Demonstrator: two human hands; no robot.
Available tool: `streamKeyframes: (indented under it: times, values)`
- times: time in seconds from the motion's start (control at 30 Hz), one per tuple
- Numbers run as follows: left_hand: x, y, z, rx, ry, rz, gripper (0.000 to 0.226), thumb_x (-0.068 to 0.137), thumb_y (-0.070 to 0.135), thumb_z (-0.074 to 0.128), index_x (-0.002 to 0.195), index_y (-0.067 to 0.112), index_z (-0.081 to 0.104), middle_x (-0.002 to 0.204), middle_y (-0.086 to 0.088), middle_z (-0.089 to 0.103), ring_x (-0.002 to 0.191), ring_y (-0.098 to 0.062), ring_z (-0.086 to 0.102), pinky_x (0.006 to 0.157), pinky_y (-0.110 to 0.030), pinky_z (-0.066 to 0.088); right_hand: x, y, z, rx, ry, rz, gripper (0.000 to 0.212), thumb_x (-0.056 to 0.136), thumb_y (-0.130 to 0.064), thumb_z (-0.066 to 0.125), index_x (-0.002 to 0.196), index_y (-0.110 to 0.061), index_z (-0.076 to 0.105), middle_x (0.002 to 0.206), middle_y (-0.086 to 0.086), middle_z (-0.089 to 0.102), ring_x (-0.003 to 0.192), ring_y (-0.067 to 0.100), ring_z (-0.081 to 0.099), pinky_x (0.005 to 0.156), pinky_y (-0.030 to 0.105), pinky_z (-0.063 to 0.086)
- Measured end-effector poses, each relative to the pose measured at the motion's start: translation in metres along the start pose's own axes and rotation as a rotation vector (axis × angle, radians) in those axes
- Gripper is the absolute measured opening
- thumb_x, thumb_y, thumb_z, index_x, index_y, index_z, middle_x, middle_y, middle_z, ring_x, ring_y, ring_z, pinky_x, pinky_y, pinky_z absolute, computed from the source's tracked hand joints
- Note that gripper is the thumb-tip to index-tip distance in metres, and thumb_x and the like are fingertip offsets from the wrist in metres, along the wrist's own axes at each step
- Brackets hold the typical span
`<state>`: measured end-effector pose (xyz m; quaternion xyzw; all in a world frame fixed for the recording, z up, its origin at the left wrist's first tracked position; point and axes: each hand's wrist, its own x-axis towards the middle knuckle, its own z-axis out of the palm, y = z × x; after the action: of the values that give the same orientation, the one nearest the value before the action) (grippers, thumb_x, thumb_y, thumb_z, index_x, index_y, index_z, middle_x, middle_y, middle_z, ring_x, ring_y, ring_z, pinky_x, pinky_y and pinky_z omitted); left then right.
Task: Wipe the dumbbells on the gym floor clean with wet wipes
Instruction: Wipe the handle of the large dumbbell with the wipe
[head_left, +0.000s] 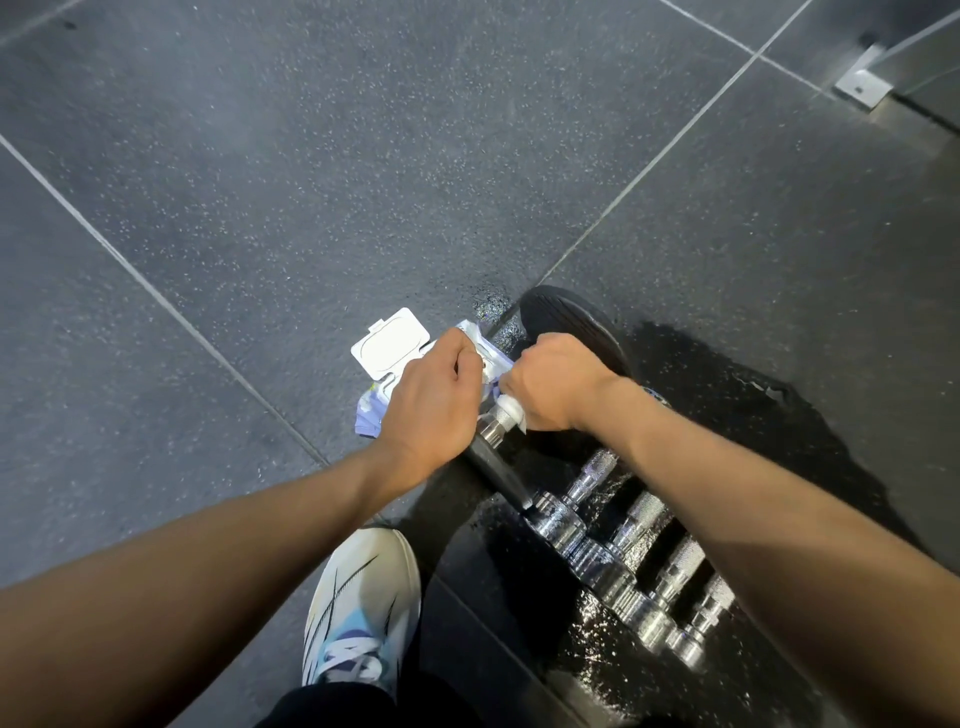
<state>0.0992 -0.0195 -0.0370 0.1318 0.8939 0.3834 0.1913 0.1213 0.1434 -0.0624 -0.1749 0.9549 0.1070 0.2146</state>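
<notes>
A dumbbell lies on the floor with a chrome handle (493, 423) between a far black plate (566, 317) and a near black plate (498, 473). My right hand (556, 384) grips a white wet wipe (511, 408) wrapped round that handle. My left hand (431, 400) has its fingers curled over the top of the near plate and holds the dumbbell there. Behind the left hand lies a pack of wet wipes (371, 415), partly hidden, with its white lid (389, 343) flipped open.
Several small chrome dumbbells (623, 540) lie in a row on a wet black mat (727, 395) to the lower right. My white and blue shoe (363, 597) stands just left of the mat. A metal bracket (862, 85) is at the far right on the grey tiled floor (260, 182).
</notes>
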Motion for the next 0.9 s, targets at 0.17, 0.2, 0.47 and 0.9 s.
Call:
streamKeyframes:
  times: [0.17, 0.2, 0.47, 0.9]
  values:
    - [-0.003, 0.003, 0.002, 0.038, -0.014, 0.014, 0.025, 0.108, 0.025, 0.037, 0.087, 0.017, 0.048, 0.068, 0.004, 0.053, 0.081, -0.035, 0.054, 0.08, -0.051, 0.046, 0.028, 0.003, -0.033, 0.095, -0.478, -0.012, 0.036, 0.069, -0.053, 0.073, 0.094, -0.029, 0.068, 0.077, -0.006, 0.066, 0.079, 0.021, 0.065, 0.082, 0.031, 0.053]
    - [-0.004, 0.003, 0.002, 0.038, -0.011, 0.014, 0.024, 0.107, 0.025, 0.037, 0.087, 0.018, 0.048, 0.067, 0.005, 0.052, 0.08, -0.033, 0.054, 0.079, -0.05, 0.046, 0.032, 0.001, -0.034, 0.131, -0.55, -0.009, 0.041, 0.064, -0.053, 0.075, 0.097, -0.03, 0.069, 0.081, -0.006, 0.071, 0.078, 0.02, 0.068, 0.081, 0.033, 0.056]
    - [-0.001, 0.0, 0.003, 0.007, 0.002, 0.013, 0.023, 0.107, 0.024, 0.039, 0.087, 0.019, 0.048, 0.075, -0.004, 0.059, 0.081, -0.034, 0.056, 0.079, -0.052, 0.046, 0.014, -0.016, -0.031, 0.193, -0.36, -0.114, 0.036, 0.081, -0.041, 0.072, 0.068, -0.024, 0.043, 0.066, -0.007, 0.051, 0.061, 0.017, 0.051, 0.073, 0.031, 0.046]
    - [-0.001, -0.001, 0.002, 0.006, -0.006, 0.015, 0.024, 0.108, 0.026, 0.038, 0.089, 0.016, 0.05, 0.073, 0.001, 0.055, 0.083, -0.035, 0.055, 0.08, -0.05, 0.046, -0.006, -0.048, 0.041, 0.236, 0.736, -0.103, 0.018, 0.07, -0.001, 0.078, 0.078, -0.01, 0.065, 0.067, 0.005, 0.058, 0.063, 0.027, 0.055, 0.064, 0.037, 0.037]
